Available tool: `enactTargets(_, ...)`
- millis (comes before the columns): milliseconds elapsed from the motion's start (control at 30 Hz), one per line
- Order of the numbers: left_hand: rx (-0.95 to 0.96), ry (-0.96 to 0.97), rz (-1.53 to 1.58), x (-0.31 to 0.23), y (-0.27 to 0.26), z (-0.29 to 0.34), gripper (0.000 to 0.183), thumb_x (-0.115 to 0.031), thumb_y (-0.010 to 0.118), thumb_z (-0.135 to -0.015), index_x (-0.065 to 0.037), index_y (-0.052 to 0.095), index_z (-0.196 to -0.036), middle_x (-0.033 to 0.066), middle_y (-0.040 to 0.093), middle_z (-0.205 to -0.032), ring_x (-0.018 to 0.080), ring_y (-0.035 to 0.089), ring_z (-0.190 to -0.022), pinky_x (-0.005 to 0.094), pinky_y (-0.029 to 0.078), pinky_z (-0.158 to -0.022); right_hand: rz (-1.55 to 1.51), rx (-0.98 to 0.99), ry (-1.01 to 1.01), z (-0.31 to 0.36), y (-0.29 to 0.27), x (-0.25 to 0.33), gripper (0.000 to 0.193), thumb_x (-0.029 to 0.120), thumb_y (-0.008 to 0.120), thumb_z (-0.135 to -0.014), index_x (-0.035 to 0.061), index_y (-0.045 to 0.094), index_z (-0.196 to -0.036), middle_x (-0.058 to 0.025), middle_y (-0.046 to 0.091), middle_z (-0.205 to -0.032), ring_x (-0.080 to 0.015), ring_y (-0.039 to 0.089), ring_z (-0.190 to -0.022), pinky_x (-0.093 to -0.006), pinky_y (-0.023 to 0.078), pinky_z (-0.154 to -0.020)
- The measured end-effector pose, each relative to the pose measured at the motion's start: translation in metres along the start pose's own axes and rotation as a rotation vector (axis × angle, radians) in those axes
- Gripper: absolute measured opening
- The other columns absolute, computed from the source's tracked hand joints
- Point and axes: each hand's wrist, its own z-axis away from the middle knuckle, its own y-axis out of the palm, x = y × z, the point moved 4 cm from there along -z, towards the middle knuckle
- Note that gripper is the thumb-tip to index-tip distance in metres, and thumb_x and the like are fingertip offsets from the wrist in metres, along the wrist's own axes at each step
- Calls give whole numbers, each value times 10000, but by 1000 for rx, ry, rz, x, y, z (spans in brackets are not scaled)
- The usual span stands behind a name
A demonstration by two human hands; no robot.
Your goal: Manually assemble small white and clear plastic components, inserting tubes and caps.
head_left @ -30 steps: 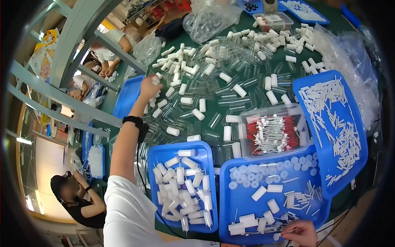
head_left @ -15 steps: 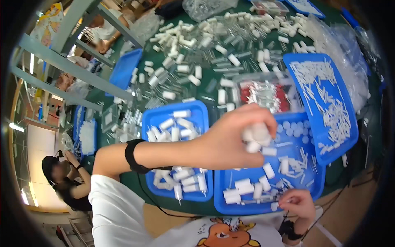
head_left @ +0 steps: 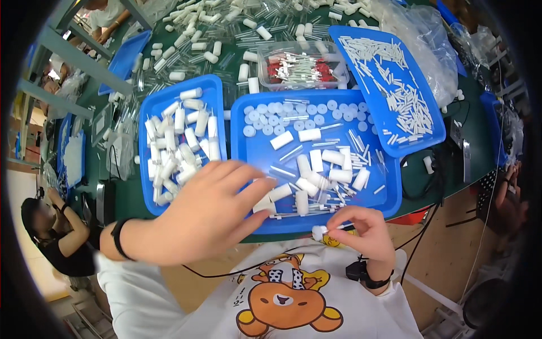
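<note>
My left hand (head_left: 217,206) reaches over the left wall of the middle blue tray (head_left: 395,198). Its fingers are curved and apart, with a white cylinder (head_left: 264,204) lying by the thumb and forefinger. Below the tray's front edge, my right hand (head_left: 361,231) is closed in a pinch on a small white round piece (head_left: 319,232). What joins onto that piece is partly hidden by the fingertips. More white cylinders (head_left: 305,165) lie loose in the tray, among thin metal pins (head_left: 339,198) and whitish translucent discs (head_left: 274,120).
A left blue tray (head_left: 145,195) holds many white cylinders with pins. The right blue tray (head_left: 435,133), full of short white sticks, overlaps the middle one. Behind stands a clear box (head_left: 302,65) with red and white parts. Another person (head_left: 62,234) sits at far left.
My left hand, which held several white cylinders over the middle tray, has dropped lower and left; more cylinders now lie there. My right hand keeps its pinch. The whole view has shifted.
</note>
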Motion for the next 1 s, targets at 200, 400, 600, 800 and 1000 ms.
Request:
enactTargets(200,-155,-340,249,-37,22,73,382,-115,718,-700,-9,626,-1055,119,630,-904,258,605,-821,337,475,-728,-97,-107,-18,4,19,2,166,-87,659,-782,-41,615,-936,-98,638,-948,-158,606,-889,-280,479,-817)
enactTargets(400,-461,-572,1207,-54,109,61,376,-26,629,-821,25,536,-1181,99,615,-991,145,607,-856,283,495,-764,14,-163,-140,11,28,4,176,-101,655,-775,-52,619,-940,-111,641,-953,-164,612,-889,-275,485,-803)
enactTargets(600,-599,-345,1753,-62,158,22,303,26,570,-871,15,488,-1162,83,577,-1028,130,593,-864,256,496,-745,355,-235,-382,25,18,6,196,-100,685,-707,-40,643,-889,-147,673,-869,-222,645,-775,-280,502,-665)
enactTargets(800,-568,-471,1798,-75,161,0,319,42,604,-845,23,511,-1149,50,575,-933,93,580,-820,222,482,-726,352,-195,-383,35,-3,0,207,-88,690,-730,-46,631,-924,-132,671,-881,-216,645,-782,-281,507,-687)
enactTargets(1000,-343,-443,1528,-83,166,-13,217,-22,706,-778,-48,650,-986,-64,401,-625,8,348,-546,187,285,-519,-485,60,-54,49,-23,-18,383,-50,588,-837,-69,454,-1196,-186,549,-1172,-206,566,-1038,-340,434,-923)
